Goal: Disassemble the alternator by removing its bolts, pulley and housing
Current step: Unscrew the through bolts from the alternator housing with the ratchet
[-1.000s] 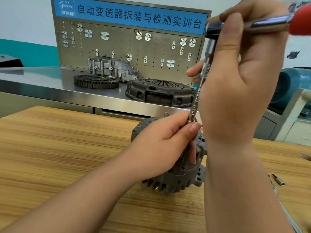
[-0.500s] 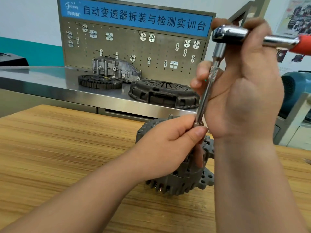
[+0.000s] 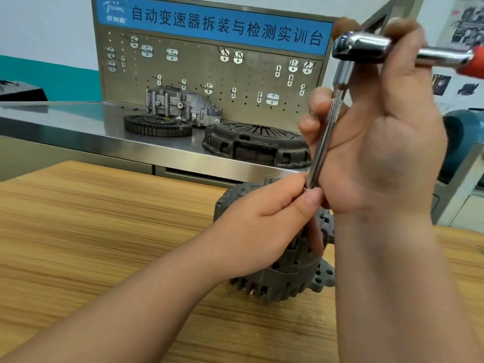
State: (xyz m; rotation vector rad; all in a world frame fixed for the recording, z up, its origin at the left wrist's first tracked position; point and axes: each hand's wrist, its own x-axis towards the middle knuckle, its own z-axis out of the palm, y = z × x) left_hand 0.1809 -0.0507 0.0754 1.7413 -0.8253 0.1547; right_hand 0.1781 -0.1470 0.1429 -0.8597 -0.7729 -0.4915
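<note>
Alternator (image 3: 277, 279), grey ribbed casting, sits upright on wooden table (image 3: 91, 231).

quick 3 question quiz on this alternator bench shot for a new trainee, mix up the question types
1. True or false: the alternator rests on the wooden table.
2. Which hand holds the ratchet by its head? A) left B) right C) neither
3. Fill in: the left hand's fingers pinch the lower end of the ___ that runs down from the ratchet.

Key
1. True.
2. B: the right hand wraps around the ratchet head, with the red handle sticking out to the right.
3. Extension bar; its tip is hidden behind the fingers, so the bolt cannot be seen.
</note>
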